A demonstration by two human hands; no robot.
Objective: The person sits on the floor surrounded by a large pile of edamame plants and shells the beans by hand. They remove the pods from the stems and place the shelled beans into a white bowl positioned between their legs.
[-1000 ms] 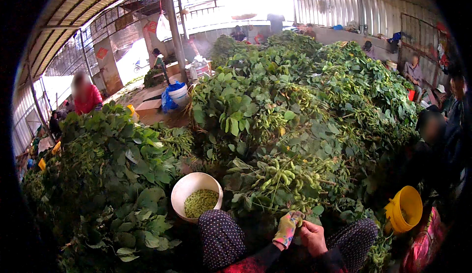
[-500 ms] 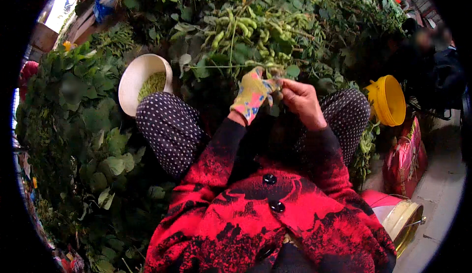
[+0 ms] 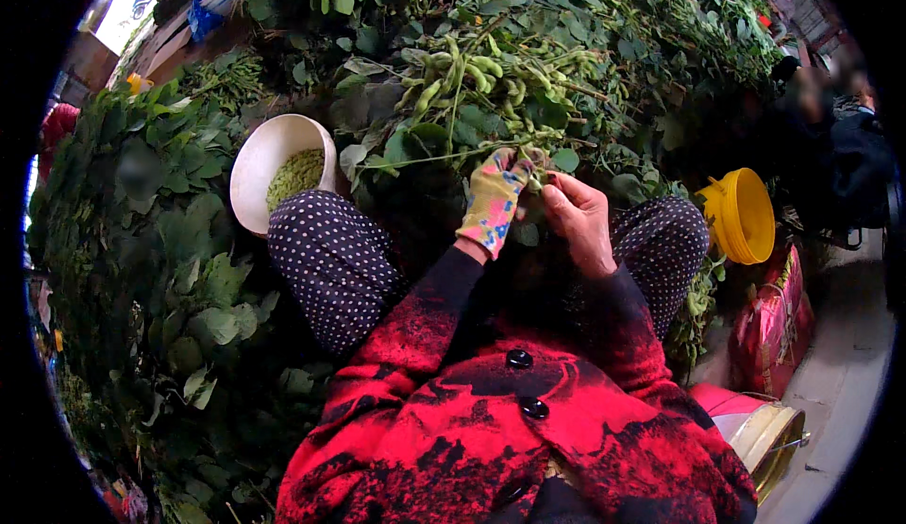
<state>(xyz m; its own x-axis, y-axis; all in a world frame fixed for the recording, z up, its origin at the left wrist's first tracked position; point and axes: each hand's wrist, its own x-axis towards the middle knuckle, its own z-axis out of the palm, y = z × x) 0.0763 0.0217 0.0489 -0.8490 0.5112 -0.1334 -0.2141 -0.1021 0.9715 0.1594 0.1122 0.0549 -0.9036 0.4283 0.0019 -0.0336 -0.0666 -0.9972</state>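
Observation:
My left hand (image 3: 495, 198), in a colourfully printed glove, is closed around a green bean stalk (image 3: 415, 161) whose thin stem reaches out to the left. Right beside it, my bare right hand (image 3: 578, 217) has thumb and fingers pinched at a green bean pod (image 3: 536, 184), partly hidden by the fingertips. Just beyond both hands, plump green pods (image 3: 481, 71) lie among leaves on a heap of bean plants. By my left knee a white bucket (image 3: 250, 179) leans over with small green beans (image 3: 297, 177) inside.
Leafy plants (image 3: 160, 269) are piled high on my left and across the far side. To my right are a yellow bucket (image 3: 741, 217), a red bag (image 3: 772, 326) and a tipped pail (image 3: 769, 444). Someone in dark clothing (image 3: 854, 160) is at the far right.
My left hand has shifted slightly right with its wrist turned more upright. My right hand has dropped a little and drawn slightly apart from the glove. The view has tilted slightly.

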